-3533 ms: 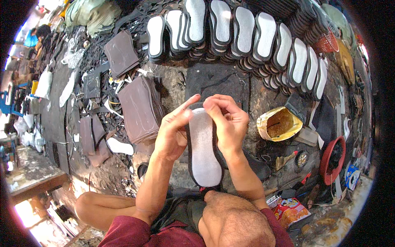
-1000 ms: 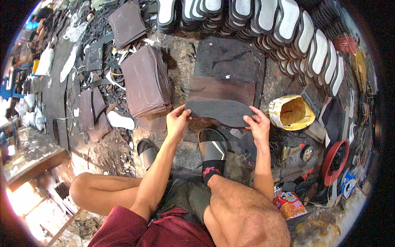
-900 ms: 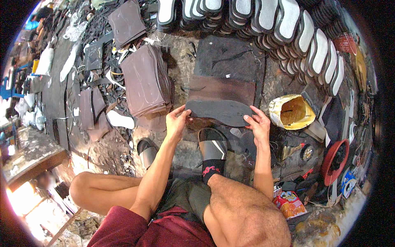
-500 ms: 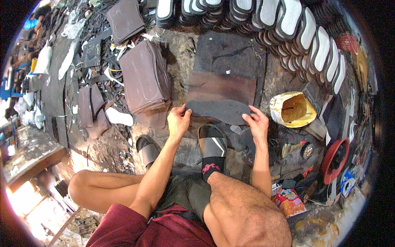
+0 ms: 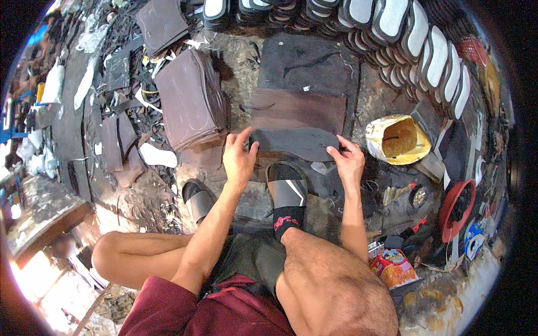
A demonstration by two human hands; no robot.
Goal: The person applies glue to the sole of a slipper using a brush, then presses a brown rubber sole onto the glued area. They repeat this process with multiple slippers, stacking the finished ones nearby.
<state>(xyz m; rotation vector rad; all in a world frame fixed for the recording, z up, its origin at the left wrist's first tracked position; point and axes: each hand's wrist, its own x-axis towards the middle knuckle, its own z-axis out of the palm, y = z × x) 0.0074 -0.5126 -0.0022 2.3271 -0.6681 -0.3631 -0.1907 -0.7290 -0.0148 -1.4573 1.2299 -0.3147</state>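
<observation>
A dark sole-shaped piece point(image 5: 291, 143) lies crosswise over the near edge of a brown sheet point(image 5: 300, 109), which rests on a black sheet point(image 5: 314, 61). My left hand point(image 5: 239, 159) is beside the sole piece's left end, thumb and fingers apart, holding nothing. At the right end is my right hand point(image 5: 348, 159), its fingers spread and its thumb touching the piece's edge. Just below the piece is my sandalled foot point(image 5: 287, 185).
To the left stands a stack of brown sheets point(image 5: 182, 101) with curved outlines. Rows of white-topped soles point(image 5: 392, 22) curve along the far right. A yellowish open container point(image 5: 398, 140) sits right of my right hand, and a red ring point(image 5: 458, 210) lies farther right. Scraps litter the left.
The sole piece, gripped at both ends before, now lies against the brown sheet. My left fingers have come off its end and spread; my right fingers have loosened. The view has shifted slightly.
</observation>
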